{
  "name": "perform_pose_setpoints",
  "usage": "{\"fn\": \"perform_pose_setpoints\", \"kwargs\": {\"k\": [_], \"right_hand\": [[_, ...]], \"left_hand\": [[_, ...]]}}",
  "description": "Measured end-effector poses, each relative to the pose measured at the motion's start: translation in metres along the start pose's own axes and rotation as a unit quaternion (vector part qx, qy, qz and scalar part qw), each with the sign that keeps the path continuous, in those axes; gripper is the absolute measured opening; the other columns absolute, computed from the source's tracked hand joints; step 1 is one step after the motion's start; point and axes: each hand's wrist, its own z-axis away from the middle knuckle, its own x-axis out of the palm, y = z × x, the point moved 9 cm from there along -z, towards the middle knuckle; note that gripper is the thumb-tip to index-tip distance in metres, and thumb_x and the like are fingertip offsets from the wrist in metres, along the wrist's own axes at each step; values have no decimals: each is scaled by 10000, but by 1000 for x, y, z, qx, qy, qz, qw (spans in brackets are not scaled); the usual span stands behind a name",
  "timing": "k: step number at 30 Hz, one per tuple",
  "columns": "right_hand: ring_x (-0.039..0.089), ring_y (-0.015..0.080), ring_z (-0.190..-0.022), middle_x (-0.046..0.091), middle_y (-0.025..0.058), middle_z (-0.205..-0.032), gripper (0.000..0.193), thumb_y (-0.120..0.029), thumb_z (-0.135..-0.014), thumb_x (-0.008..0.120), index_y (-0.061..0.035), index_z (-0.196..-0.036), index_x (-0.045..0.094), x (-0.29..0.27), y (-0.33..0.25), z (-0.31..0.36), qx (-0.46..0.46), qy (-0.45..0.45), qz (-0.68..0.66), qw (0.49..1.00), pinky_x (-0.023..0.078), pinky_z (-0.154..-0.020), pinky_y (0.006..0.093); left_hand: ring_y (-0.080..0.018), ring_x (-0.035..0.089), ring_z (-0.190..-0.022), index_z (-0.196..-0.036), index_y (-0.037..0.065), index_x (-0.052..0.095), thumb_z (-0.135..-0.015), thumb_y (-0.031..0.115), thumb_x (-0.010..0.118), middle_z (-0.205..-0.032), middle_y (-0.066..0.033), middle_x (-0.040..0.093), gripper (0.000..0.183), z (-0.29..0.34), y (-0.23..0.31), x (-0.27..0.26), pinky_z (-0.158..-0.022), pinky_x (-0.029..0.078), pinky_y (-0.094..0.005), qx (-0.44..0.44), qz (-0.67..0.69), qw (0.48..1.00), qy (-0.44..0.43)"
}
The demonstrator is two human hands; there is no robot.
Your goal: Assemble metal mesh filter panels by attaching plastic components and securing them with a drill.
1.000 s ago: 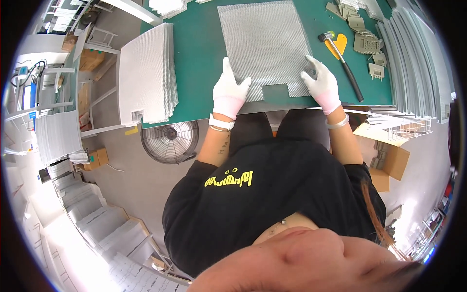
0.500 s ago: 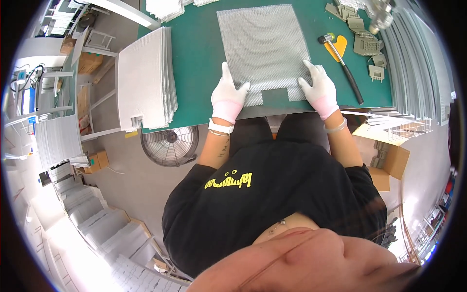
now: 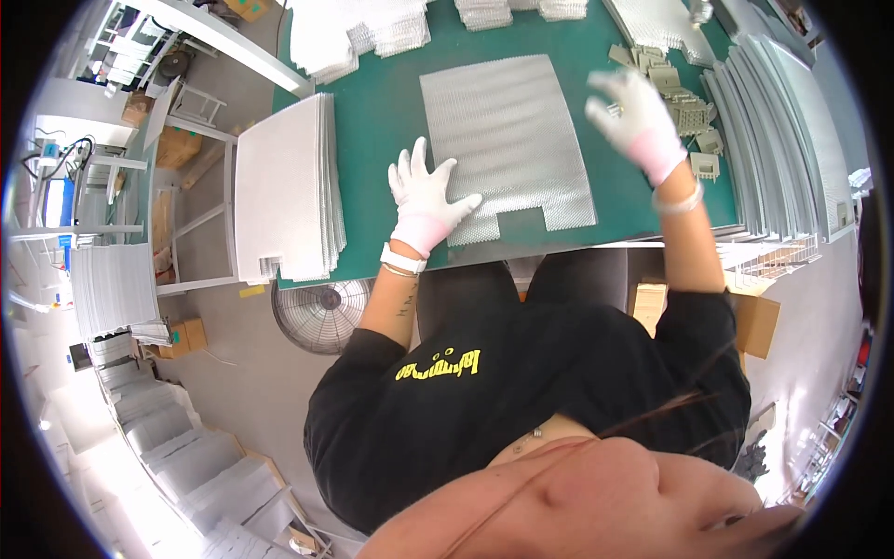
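Green tabletop (image 3: pixel 372 102) underlies it all; a white stack (image 3: pixel 284 186) stands left of the left hand (image 3: pixel 426 196), grey panels (image 3: pixel 778 140) right of the right hand (image 3: pixel 638 116). Between the hands lies a mesh sheet (image 3: pixel 507 140), which the right hand has left since the earlier frame; its long axis runs forward, far end leaning left, notch wrist-side. Left fingers splay over its left edge; right ones half-curl (grip, if any, unclear) beside beige parts (image 3: pixel 692 117).

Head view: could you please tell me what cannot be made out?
Head view:
Whether the white-gloved right hand grips anything: hidden by its own back.
Top of the round wire floor fan: hidden by the green table.
Far ends of the white mesh stacks: cut off by the upper edge.
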Motion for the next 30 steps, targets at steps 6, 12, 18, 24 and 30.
{"fn": "perform_pose_setpoints", "kwargs": {"k": [6,12,18,24,30], "right_hand": [[630,402,-995,648,247,-1063,345,-263,-919,625,6,-1135,631,-72,64,-152,-1,211,-15,977,506,-879,444],[591,418,-1139,625,273,-1195,452,-307,-925,634,9,-1243,581,-4,93,-262,-17,67,35,997,457,-996,436],[582,413,-1157,623,265,-1209,457,-300,-925,635,6,-1258,574,-19,102,-217,-11,104,11,994,448,-1009,430],[573,408,-1176,621,258,-1224,463,-293,-925,636,3,-1273,566,-53,108,-192,-45,151,-32,987,439,-1021,425],[564,402,-1194,619,251,-1238,469,-286,-925,638,0,-1288,559,-77,118,-201,-85,199,-87,972,430,-1034,419]], "left_hand": [[-405,460,-1310,-1323,16,551,-825,355,739,-1376,-233,524,632,-101,44,-152,-1118,337,-491,231,131,911,315],[-386,378,-1415,-1518,-59,252,-888,579,590,-1491,-296,404,957,-348,-8,-162,-1168,316,-411,63,252,943,207],[-440,541,-1236,-1492,-50,312,-899,502,565,-1377,-331,498,849,-358,96,-161,-1080,414,-454,6,-2,997,73],[-418,608,-1121,-1364,-25,492,-855,427,638,-1238,-292,605,696,-384,73,-210,-928,503,-486,110,96,905,399],[-319,627,-1071,-1337,-10,539,-859,170,686,-1221,-174,647,532,-409,-7,-215,-892,515,-448,212,657,687,228]]}}
